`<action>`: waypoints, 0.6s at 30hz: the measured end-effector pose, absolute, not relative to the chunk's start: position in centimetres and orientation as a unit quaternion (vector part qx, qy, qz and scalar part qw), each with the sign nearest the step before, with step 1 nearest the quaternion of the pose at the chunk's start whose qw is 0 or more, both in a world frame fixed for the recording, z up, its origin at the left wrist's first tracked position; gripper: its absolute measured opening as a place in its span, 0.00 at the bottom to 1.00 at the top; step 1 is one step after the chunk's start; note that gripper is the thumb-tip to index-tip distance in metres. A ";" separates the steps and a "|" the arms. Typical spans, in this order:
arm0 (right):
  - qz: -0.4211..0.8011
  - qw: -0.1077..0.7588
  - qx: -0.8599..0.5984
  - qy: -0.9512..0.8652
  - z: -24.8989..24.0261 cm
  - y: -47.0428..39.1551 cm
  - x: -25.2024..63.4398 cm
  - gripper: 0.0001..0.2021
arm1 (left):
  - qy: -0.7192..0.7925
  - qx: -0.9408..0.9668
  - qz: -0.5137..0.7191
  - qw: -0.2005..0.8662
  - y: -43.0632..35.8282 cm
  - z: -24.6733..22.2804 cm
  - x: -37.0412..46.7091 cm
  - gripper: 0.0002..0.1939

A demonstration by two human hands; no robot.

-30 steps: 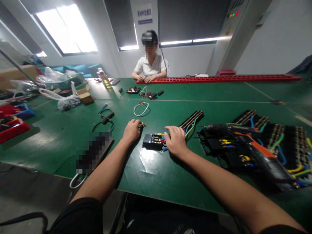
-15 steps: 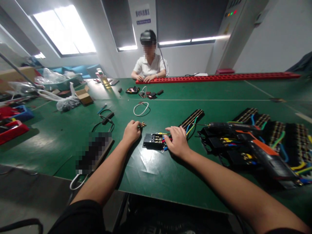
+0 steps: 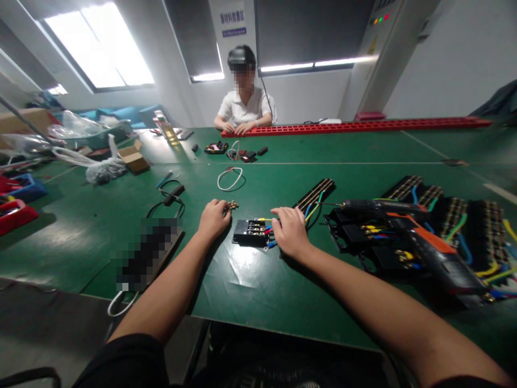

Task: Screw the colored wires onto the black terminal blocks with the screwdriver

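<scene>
A black terminal block point(image 3: 245, 235) with metal screws lies on the green table, and coloured wires run from its right side. My left hand point(image 3: 215, 217) is at a small cluster of brass screws point(image 3: 233, 205), its fingers curled together; what they pinch is too small to make out. Over the wires right of the block rests my right hand point(image 3: 290, 229), fingers apart, holding nothing visible. Behind it a black strip with brass rows point(image 3: 317, 194) lies at a slant, with blue, green and yellow wires beside it.
A power screwdriver point(image 3: 436, 245) lies over several wired black assemblies at the right. A black device point(image 3: 151, 253) with cables is at the left. Across the green table point(image 3: 242, 302), a person point(image 3: 245, 108) sits by a long red rail point(image 3: 355, 127).
The whole view has shifted slightly, so things appear a little further left. My right hand's fingers lie somewhat flatter over the wires. My left hand stays by the brass screws.
</scene>
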State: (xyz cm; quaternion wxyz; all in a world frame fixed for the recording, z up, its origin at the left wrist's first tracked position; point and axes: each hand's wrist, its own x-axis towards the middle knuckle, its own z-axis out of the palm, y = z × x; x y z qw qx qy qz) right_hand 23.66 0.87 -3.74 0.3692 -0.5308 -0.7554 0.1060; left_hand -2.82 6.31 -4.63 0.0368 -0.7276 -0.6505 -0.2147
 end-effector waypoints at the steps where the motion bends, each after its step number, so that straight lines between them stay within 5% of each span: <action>1: 0.112 0.382 -0.529 -0.749 -3.8 0.9 23.7 0.15 | -0.651 -0.728 -0.214 0.036 6.3 -4.7 -2.9 0.09; 10: 0.122 0.487 -0.551 -0.667 -4.2 2.0 24.2 0.19 | -0.657 -0.721 -0.219 0.022 6.1 -4.8 -3.3 0.09; 18: 0.136 0.487 -0.530 -0.681 -4.5 1.4 23.5 0.21 | -0.666 -0.712 -0.224 0.012 6.1 -5.2 -3.3 0.10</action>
